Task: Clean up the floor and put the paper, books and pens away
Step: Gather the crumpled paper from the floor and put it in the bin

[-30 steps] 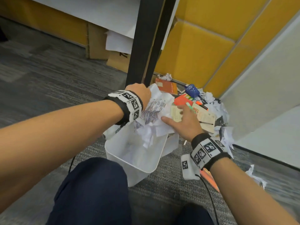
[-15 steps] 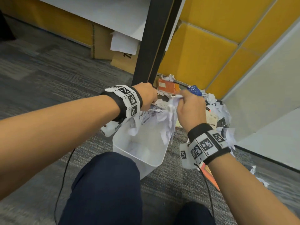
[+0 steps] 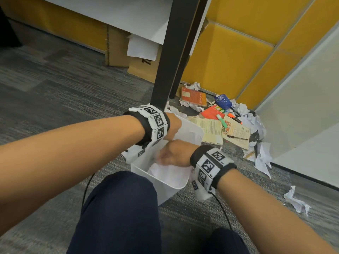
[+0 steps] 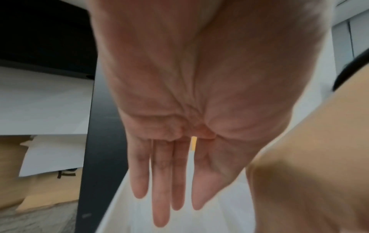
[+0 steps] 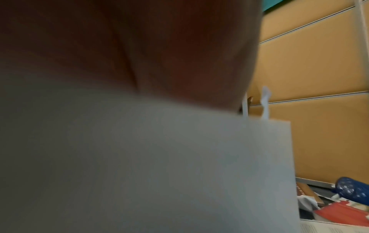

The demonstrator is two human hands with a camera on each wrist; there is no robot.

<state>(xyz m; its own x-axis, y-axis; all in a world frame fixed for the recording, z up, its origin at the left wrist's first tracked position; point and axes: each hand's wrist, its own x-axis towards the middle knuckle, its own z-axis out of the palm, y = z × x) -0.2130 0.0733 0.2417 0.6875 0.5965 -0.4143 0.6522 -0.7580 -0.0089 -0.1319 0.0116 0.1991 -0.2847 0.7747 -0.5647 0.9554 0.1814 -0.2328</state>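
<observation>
Floor (image 3: 55, 85): grey carpet with a fine ribbed weave; the mess sits in the corner where the yellow wall panels (image 3: 227, 57) meet a white partition (image 3: 300, 110); most of it looks not yet picked up

Bin (image 3: 199, 133): white, translucent plastic with rounded corners, standing between the knees; white paper (image 3: 165, 173) lies inside it, so some of the paper job seems done; how full it is cannot be told

Books (image 3: 211, 129): an open one with cream printed pages lies flat just past the bin; an orange paperback (image 3: 194, 97) lies nearer the black table leg (image 3: 170, 57); a red-covered one (image 3: 211, 112) lies between them; none put away

Crumpled paper (image 3: 256, 123): white, creased balls and torn sheets, heaped beside the partition; one stray ball (image 3: 295, 200) lies apart on the carpet to the right

Blue pouch (image 3: 222, 101): soft, dotted, lying on its side by the wall

Pens: a green highlighter (image 3: 221, 119) and an orange marker (image 3: 233, 117) lie on the books, a dark pen (image 3: 236, 138) lies across the open pages; all on the floor

Left hand (image 3: 173, 125): over the far rim of the bin; the left wrist view shows the fingers (image 4: 159, 181) straight and together, palm empty, so released

Right hand (image 3: 172, 154): down inside the bin on top of the paper; blurred, and the right wrist view is blocked by the bin wall (image 5: 159, 165); whether it grasps paper or only presses it I cannot tell
</observation>
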